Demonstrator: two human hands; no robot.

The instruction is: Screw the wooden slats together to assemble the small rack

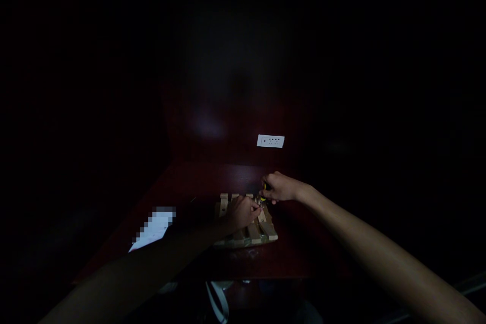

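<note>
Probably the likeliest trouble is a slip: the right hand (279, 186) has its fingers curled closely round a yellow-and-black tool (263, 197), and the fingertips of the left hand (243, 211) lie just beside the tool's lower end, so a skid could jab them. The slatted wooden piece (255, 233) lies under both hands, near the middle of the dark red table (212, 177), with the left hand resting across its slats; its fingers are bent and near together, but whether they pinch something small I cannot tell. If that hand pressed unevenly, the piece might turn or slide, since no clamp shows. Dim light is another likely cause of error, as the contact point is hard to make out. The pale sheet (155, 228) lies well apart to the left, so it seems unlikely to interfere
</note>
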